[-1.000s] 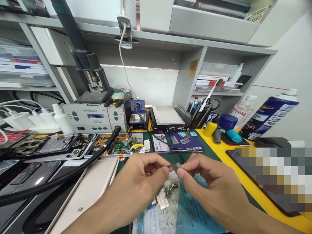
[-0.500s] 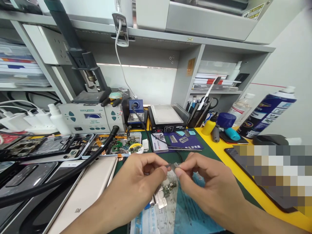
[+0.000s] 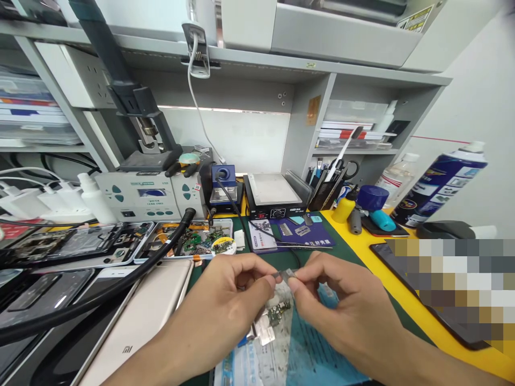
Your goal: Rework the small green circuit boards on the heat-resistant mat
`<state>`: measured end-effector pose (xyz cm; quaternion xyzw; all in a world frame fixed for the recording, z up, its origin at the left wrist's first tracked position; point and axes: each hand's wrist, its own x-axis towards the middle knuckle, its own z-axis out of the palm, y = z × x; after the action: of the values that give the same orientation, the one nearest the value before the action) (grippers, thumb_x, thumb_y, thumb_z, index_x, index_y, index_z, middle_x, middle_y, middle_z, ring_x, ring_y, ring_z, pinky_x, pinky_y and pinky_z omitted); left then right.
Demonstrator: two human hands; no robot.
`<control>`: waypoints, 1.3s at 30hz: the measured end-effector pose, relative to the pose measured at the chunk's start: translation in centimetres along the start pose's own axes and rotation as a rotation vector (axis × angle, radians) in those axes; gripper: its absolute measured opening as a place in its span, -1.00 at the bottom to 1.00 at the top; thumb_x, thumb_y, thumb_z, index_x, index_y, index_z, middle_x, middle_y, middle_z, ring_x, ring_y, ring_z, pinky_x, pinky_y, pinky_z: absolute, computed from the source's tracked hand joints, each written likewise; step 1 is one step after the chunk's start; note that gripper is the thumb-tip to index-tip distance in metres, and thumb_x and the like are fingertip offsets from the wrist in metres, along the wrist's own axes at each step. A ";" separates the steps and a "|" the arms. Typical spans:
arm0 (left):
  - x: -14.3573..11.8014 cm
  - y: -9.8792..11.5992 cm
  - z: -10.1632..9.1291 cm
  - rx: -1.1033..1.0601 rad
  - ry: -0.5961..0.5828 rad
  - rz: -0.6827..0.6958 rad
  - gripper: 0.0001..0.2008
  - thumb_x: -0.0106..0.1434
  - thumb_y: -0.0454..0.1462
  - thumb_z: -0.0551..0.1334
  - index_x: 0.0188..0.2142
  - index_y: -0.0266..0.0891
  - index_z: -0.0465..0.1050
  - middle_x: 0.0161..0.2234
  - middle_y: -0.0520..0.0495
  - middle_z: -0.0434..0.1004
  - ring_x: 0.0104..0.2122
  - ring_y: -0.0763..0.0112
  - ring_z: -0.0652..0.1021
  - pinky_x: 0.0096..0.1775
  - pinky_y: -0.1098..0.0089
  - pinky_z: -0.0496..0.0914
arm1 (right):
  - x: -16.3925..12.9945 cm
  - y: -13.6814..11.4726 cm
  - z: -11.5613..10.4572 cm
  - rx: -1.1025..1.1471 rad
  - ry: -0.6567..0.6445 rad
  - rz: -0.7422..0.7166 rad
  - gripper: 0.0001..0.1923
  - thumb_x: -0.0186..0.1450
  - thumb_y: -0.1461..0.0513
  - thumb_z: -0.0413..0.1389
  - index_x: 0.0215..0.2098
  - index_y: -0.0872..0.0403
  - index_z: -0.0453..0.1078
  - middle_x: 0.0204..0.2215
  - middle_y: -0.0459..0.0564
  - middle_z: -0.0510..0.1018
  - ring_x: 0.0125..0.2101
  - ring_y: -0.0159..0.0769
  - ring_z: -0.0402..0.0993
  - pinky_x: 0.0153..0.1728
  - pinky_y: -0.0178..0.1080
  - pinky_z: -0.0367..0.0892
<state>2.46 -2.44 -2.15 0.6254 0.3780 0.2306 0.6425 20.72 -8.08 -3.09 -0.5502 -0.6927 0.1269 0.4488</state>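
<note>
My left hand [image 3: 225,305] and my right hand [image 3: 341,308] meet above the bench, and their fingertips pinch a small thin metal piece [image 3: 285,275] between them. Below the piece a small green circuit board [image 3: 277,312] and a silver metal shield [image 3: 265,333] lie on a blue work mat [image 3: 317,354]. A gold phone [image 3: 140,327] lies face down just left of my left forearm.
A thick black hose [image 3: 120,281] crosses the opened phones [image 3: 80,244] at left. Behind stand a grey rework station [image 3: 140,195], a heating plate [image 3: 277,193], a tool cup [image 3: 328,190] and a blue spray can [image 3: 440,185]. A dark tablet [image 3: 406,268] lies on the yellow edge.
Both hands keep pinching the metal piece with almost no motion. The view has drifted slightly, shifting the bench a little left and up.
</note>
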 end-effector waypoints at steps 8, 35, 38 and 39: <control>0.2 -0.1 -0.1 0.013 0.004 -0.002 -0.69 0.29 -0.03 0.26 -0.28 -0.25 0.52 -0.52 0.04 0.34 -0.57 0.50 0.20 -0.54 0.44 0.08 | -0.1 0.0 0.0 -0.015 0.005 -0.007 -0.85 0.27 0.31 0.16 -0.47 0.05 0.40 -0.61 -0.20 0.42 -0.60 -0.43 0.34 -0.56 -0.38 0.28; -0.1 -0.1 0.0 0.031 -0.003 0.023 -0.74 0.31 -0.09 0.24 -0.33 -0.24 0.50 -0.57 0.10 0.23 -0.57 0.52 0.11 -0.54 0.43 -0.01 | 0.1 0.0 0.0 -0.012 -0.003 -0.018 -0.85 0.28 0.30 0.15 -0.46 0.05 0.41 -0.62 -0.20 0.42 -0.60 -0.43 0.34 -0.57 -0.38 0.28; 0.1 -0.1 0.0 0.031 -0.007 0.022 -0.76 0.32 -0.10 0.23 -0.32 -0.24 0.50 -0.57 0.10 0.22 -0.57 0.51 0.11 -0.54 0.43 0.00 | 0.1 -0.1 0.0 -0.022 0.002 -0.027 -0.85 0.27 0.31 0.15 -0.47 0.06 0.39 -0.62 -0.20 0.42 -0.61 -0.45 0.33 -0.57 -0.39 0.28; 0.1 0.0 0.0 0.033 -0.007 0.024 -0.75 0.32 -0.10 0.22 -0.32 -0.24 0.50 -0.57 0.10 0.22 -0.56 0.51 0.11 -0.54 0.43 0.00 | 0.1 -0.2 -0.1 -0.026 0.004 -0.028 -0.84 0.27 0.31 0.15 -0.48 0.06 0.39 -0.62 -0.20 0.42 -0.61 -0.45 0.33 -0.57 -0.39 0.27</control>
<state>2.51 -2.36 -2.22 0.6410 0.3720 0.2299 0.6308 20.66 -8.09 -2.92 -0.5466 -0.7010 0.1104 0.4445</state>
